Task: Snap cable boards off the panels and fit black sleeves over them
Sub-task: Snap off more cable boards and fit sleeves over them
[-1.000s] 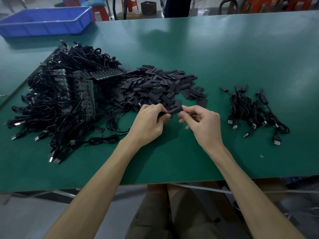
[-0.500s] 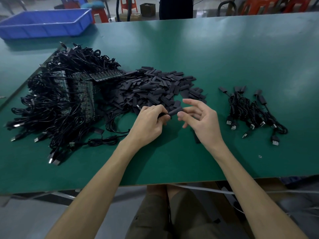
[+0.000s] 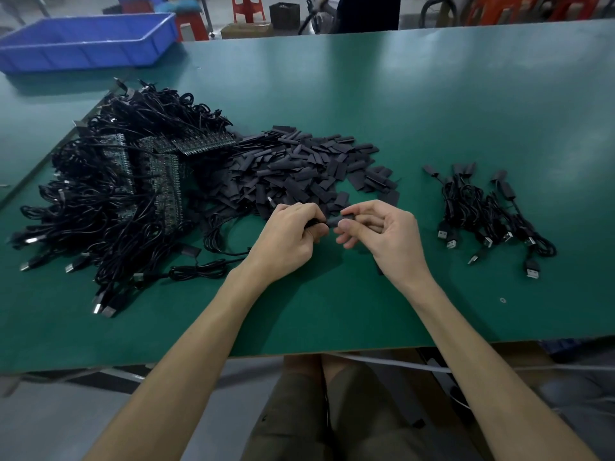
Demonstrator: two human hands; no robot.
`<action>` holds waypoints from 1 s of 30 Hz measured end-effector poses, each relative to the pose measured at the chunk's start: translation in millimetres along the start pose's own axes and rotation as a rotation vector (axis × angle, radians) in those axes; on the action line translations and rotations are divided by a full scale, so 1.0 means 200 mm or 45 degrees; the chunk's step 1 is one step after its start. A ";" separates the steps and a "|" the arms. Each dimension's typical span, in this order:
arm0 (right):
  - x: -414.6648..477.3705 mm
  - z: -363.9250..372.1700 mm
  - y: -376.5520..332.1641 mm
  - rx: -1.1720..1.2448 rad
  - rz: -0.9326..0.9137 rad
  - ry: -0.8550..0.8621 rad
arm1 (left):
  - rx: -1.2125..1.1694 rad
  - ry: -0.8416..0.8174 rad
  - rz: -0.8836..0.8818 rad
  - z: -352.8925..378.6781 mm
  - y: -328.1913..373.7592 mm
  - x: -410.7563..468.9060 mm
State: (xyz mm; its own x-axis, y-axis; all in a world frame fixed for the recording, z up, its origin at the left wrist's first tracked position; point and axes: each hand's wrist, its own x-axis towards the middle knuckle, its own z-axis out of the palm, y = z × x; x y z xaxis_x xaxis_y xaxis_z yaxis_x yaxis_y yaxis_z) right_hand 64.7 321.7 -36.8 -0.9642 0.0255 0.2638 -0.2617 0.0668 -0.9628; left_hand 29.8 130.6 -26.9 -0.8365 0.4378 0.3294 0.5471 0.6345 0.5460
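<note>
My left hand (image 3: 289, 239) grips a cable board end, mostly hidden under its curled fingers. My right hand (image 3: 382, 232) pinches a black sleeve (image 3: 334, 222) between thumb and fingers, and the sleeve bridges the small gap between both hands. The cable (image 3: 219, 247) trails left from my left hand. Behind the hands lies a heap of loose black sleeves (image 3: 299, 171). At the left is a big tangle of cables on green board panels (image 3: 156, 168). A small pile of sleeved cables (image 3: 489, 214) lies to the right.
A blue plastic bin (image 3: 86, 41) stands at the far left corner of the green table (image 3: 432, 94). Red stools and a dark-clothed person are beyond the far edge. A loose coiled cable (image 3: 196, 271) lies near my left wrist.
My right hand's fingers spread half a second ago and have now curled back onto the sleeve. Both hands have stayed in the same spot above the table.
</note>
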 end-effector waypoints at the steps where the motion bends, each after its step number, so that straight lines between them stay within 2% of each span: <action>1: 0.00 0.00 0.00 -0.004 0.001 -0.003 | -0.004 0.000 -0.002 0.00 0.00 0.00; 10: 0.00 0.01 -0.01 -0.005 0.001 0.006 | -0.001 -0.011 -0.019 0.00 -0.01 0.00; 17: 0.01 -0.01 0.01 -0.026 0.053 0.055 | 0.167 0.060 0.085 0.02 -0.01 0.00; 30: 0.03 -0.03 0.03 0.098 0.048 0.283 | 0.261 0.125 0.095 0.00 0.00 0.00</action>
State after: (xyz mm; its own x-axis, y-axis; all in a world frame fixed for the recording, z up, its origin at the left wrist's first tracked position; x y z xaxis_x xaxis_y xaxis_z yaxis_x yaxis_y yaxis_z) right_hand 58.2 329.0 -40.2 -0.9425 0.2463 0.2257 -0.2364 -0.0144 -0.9715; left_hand 30.5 131.5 -27.2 -0.7871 0.4306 0.4418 0.5937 0.7233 0.3527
